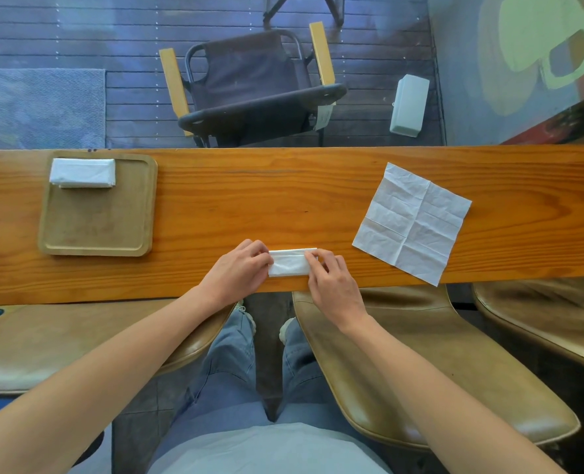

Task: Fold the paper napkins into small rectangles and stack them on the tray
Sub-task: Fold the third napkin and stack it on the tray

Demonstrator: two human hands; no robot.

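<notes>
Our fingers curl narrowly onto both ends of the folded napkin [288, 263]: the left hand [239, 268] pinches its left end, the right hand [331, 282] its right end. The napkin lies flat, close to the near edge of the wooden table [283, 196]. Bare wood runs leftward from it to the tray [97, 230], whose far corner holds a stack of folded napkins [82, 172]. To the right an unfolded napkin [411, 222] lies spread, one corner reaching the near edge.
</notes>
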